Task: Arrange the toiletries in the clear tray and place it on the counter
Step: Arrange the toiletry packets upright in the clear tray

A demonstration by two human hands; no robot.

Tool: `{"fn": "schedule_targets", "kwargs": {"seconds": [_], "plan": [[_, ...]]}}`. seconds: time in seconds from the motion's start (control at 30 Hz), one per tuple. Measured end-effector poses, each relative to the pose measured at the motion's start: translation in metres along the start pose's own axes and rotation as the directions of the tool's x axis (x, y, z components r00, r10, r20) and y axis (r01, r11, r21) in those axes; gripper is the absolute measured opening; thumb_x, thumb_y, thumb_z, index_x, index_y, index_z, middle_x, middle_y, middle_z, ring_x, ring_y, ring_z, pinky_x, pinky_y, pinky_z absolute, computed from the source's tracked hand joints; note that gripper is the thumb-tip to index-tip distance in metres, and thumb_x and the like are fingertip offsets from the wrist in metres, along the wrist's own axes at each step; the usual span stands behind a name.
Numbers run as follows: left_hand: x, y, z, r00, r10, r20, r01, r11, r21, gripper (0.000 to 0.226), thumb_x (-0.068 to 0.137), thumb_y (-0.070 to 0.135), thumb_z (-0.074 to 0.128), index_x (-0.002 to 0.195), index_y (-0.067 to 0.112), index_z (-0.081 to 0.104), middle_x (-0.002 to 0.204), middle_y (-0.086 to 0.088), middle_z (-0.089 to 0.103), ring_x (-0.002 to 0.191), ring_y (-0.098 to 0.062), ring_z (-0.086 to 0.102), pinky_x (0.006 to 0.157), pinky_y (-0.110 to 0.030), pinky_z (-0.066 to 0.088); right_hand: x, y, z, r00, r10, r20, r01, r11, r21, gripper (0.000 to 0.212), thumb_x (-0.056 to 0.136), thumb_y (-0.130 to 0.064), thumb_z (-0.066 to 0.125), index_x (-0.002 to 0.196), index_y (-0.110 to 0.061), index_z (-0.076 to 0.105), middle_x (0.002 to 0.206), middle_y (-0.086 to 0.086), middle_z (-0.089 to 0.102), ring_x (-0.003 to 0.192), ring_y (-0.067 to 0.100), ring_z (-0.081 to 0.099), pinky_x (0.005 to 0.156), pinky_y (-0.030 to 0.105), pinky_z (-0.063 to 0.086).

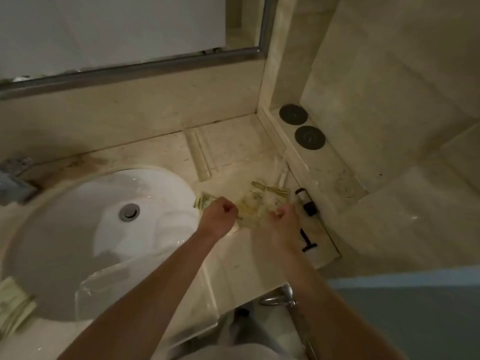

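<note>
At centre frame my left hand (pixel 220 214) and right hand (pixel 281 222) grip pale striped toiletry sachets (pixel 255 203) on the marble bench (pixel 161 154), gathering them; next, I judge, they go into the clear acrylic tray (pixel 109 287) at lower left.

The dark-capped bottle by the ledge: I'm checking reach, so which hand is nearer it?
Right. The right hand sits just left of the dark-capped bottle; the left hand is farther left, near the sink.
</note>
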State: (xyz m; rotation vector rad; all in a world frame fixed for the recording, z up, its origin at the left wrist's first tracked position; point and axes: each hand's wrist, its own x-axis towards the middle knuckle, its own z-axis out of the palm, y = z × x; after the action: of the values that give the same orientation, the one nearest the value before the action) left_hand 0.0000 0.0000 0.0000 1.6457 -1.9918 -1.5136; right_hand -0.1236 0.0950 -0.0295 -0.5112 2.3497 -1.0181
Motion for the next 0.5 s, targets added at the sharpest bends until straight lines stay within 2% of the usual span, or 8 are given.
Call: {"fn": "schedule_targets", "kwargs": {"seconds": [0.1, 0.2, 0.27, 0.4, 0.5], "plan": [[0.026, 0.02, 0.017, 1.0, 0.002, -0.016, -0.001, 0.998, 0.06, 0.018, 0.088, 0.018, 0.054, 0.102, 0.011, 0.064, 0.101, -0.005, 0.066, 0.09, -0.022, 0.06, 0.075, -0.029, 0.048, 0.03, 0.002, -0.005, 0.998, -0.004, -0.062, 0.003, 1.0, -0.03, 0.033, 0.089, -0.021, 0.059, 0.117, -0.007, 0.05, 0.113, 0.009, 0.061, 0.102, 0.026, 0.06, 0.085, 0.038, 0.051], [0.046, 0.033, 0.038, 1.0, -0.016, -0.021, 0.019, 0.991, 0.135, 0.031, 0.088, 0.02, 0.057, 0.118, 0.011, 0.06, 0.121, -0.008, 0.061, 0.11, -0.025, 0.057, 0.088, -0.031, 0.046, 0.047, 0.005, -0.005, 0.999, 0.047, -0.006, -0.048, 0.998, -0.046, 0.045, 0.084, -0.024, 0.064, 0.124, -0.011, 0.048, 0.12, 0.01, 0.062, 0.108, 0.029, 0.061, 0.089, 0.045, 0.054], [0.057, 0.034, 0.051, 0.999, -0.041, -0.02, 0.044, 0.979, 0.197, 0.04, 0.088, 0.021, 0.057, 0.126, 0.011, 0.053, 0.128, -0.012, 0.055, 0.115, -0.029, 0.054, 0.094, -0.035, 0.046, 0.054, 0.009, -0.003, 0.998, 0.06, 0.027, -0.058, 0.996, -0.072, 0.057, 0.081, -0.029, 0.069, 0.128, -0.009, 0.044, 0.123, 0.012, 0.061, 0.11, 0.03, 0.061, 0.09, 0.046, 0.053], [0.067, 0.037, 0.069, 0.988, -0.121, -0.093, 0.145, 0.931, 0.336, 0.042, 0.087, 0.022, 0.058, 0.125, 0.01, 0.044, 0.127, -0.015, 0.042, 0.112, -0.035, 0.052, 0.091, -0.045, 0.051, 0.063, 0.013, 0.001, 0.998, 0.05, 0.042, -0.044, 0.99, -0.133, 0.071, 0.078, -0.034, 0.072, 0.135, -0.006, 0.039, 0.13, 0.014, 0.057, 0.116, 0.031, 0.058, 0.092, 0.046, 0.052], [0.067, 0.039, 0.077, 0.975, -0.145, -0.167, 0.202, 0.892, 0.405, 0.047, 0.086, 0.02, 0.061, 0.126, 0.005, 0.041, 0.129, -0.015, 0.036, 0.116, -0.033, 0.046, 0.083, -0.043, 0.049, 0.064, 0.014, -0.002, 0.999, 0.027, 0.038, -0.023, 0.994, -0.108, 0.059, 0.078, -0.029, 0.071, 0.127, -0.007, 0.047, 0.12, 0.012, 0.062, 0.108, 0.03, 0.061, 0.09, 0.046, 0.052]]}}
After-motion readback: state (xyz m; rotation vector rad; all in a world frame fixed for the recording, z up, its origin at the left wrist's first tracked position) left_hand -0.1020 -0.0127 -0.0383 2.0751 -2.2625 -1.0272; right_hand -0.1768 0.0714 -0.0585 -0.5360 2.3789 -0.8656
